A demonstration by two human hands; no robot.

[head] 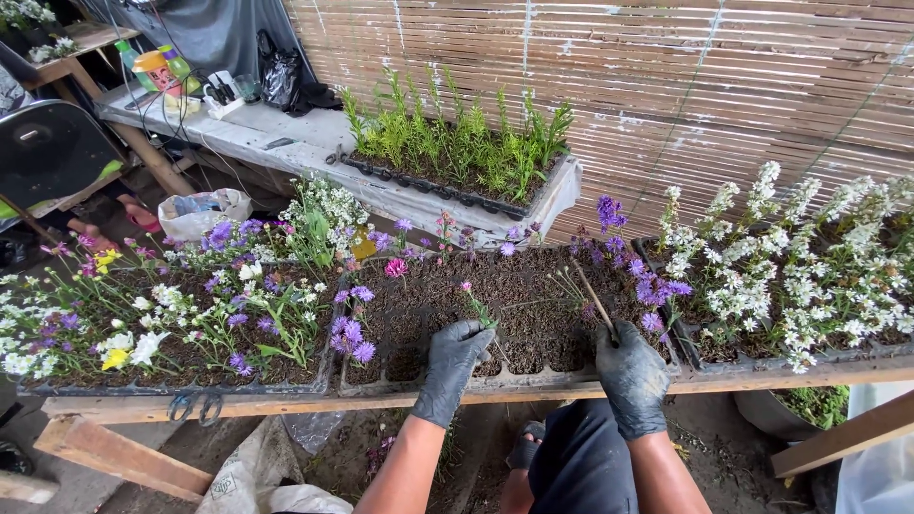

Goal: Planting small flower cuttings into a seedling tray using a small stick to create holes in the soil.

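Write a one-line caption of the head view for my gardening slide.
Gloved left hand holds a seedling over a soil tray; right hand grips a wooden stick.

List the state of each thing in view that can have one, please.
Left hand in black glove: pinching a thin green seedling.
Right hand in black glove: gripping a brown wooden stick, tilted.
Black plastic seedling tray: soil-filled, mostly unplanted.
Grey-handled scissors: shut, hanging.

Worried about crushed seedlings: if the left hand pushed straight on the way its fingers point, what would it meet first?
The left hand points up and away over the soil tray. First in that line is probably the thin pink-budded seedling at its fingertips, then bare soil; depth is hard to judge.
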